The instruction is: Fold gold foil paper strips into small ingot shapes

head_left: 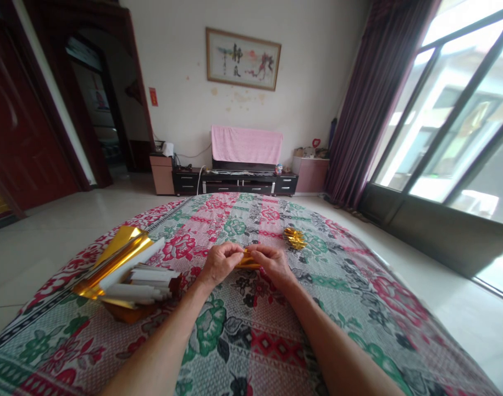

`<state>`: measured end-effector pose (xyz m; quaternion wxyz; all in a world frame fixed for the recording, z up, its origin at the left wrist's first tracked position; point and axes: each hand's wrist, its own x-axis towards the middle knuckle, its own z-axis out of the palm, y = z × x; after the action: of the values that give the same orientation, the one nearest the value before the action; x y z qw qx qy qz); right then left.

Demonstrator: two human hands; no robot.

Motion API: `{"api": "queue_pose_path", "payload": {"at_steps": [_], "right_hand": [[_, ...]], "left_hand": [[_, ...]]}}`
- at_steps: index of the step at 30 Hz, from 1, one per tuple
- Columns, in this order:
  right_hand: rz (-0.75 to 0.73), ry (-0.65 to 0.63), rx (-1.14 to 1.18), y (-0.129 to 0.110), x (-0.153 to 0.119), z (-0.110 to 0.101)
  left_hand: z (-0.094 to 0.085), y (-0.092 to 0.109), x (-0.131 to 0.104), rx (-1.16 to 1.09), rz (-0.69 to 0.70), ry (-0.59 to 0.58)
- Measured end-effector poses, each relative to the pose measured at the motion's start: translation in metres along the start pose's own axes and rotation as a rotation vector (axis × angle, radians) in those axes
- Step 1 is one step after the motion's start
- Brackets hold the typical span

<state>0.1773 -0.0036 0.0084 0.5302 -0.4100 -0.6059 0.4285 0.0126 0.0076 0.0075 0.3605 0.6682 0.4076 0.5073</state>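
Head view shows the left hand [222, 264] and right hand [275, 265] pinching one gold foil paper [248, 264] between them, fingertips nearly meeting, over a floral tablecloth [333, 283].

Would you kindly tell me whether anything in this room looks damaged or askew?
Yes: yellowish-brown patches mark the white wall below the brown-framed rectangular calligraphy picture, resembling stains or peeling. That picture also slopes down rightward, though lens distortion may exaggerate it.
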Motion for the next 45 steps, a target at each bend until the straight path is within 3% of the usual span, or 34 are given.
{"api": "queue_pose_path", "payload": {"at_steps": [9, 17, 37, 45], "right_hand": [[-0.032, 0.019, 0.056, 0.0081, 0.0025, 0.0027], [-0.029, 0.045, 0.160, 0.0080, 0.0032, 0.0039], [-0.008, 0.048, 0.109, 0.0078, 0.0034, 0.0040], [0.021, -0.019, 0.311, 0.0073, 0.0021, 0.0056]], "left_hand": [[0.0010, -0.0040, 0.0015, -0.026, -0.051, 0.030], [0.0018, -0.0065, 0.0024, -0.041, -0.015, 0.016], [0.0016, -0.0093, 0.0024, -0.022, -0.130, -0.021], [0.0012, -0.0053, 0.0024, -0.021, -0.124, 0.038]]}}
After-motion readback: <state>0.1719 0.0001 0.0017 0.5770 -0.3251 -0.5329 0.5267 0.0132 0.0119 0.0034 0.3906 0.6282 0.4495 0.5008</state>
